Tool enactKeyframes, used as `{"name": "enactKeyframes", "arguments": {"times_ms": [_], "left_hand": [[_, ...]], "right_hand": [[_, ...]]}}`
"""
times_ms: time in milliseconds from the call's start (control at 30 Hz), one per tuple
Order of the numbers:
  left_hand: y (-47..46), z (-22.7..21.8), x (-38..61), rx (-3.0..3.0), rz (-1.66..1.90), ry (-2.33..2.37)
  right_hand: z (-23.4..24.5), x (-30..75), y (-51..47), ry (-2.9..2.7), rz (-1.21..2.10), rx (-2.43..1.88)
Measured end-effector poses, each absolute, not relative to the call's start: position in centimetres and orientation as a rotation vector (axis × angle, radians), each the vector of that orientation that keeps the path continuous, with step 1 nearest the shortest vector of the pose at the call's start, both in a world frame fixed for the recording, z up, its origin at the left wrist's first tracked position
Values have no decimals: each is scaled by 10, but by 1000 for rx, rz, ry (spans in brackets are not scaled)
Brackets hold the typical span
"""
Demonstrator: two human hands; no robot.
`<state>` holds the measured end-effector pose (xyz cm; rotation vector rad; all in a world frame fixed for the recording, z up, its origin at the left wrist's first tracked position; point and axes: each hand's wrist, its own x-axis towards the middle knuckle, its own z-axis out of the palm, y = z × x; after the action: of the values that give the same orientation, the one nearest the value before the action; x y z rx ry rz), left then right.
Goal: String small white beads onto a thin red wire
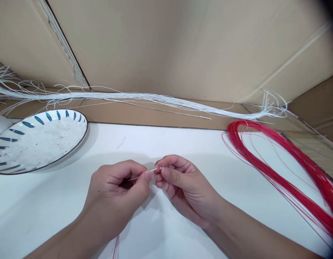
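Observation:
My left hand and my right hand meet at the middle of the white table, both closed in a pinch. Between them runs a thin white rod or needle; the left thumb and forefinger grip its left part, the right fingertips hold a tiny white piece at its right end. A red thread hangs down from under my left wrist to the frame's bottom edge.
A white plate with blue leaf marks, filled with small white bits, sits at the left. A long bundle of white cords lies along the back. A coil of red cords lies at the right. Cardboard walls stand behind.

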<state>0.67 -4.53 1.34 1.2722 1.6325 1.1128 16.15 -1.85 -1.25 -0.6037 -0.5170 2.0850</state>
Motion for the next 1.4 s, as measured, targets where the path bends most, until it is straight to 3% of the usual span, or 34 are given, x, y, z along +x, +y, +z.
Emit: {"name": "enactKeyframes", "arguments": {"times_ms": [367, 1400], "left_hand": [[-42, 9, 1, 1554, 1119, 1553], [-42, 8, 2, 1573, 1120, 1592]], "right_hand": [[-11, 161, -20, -515, 2082, -696], [-13, 161, -21, -573, 2020, -703]]}}
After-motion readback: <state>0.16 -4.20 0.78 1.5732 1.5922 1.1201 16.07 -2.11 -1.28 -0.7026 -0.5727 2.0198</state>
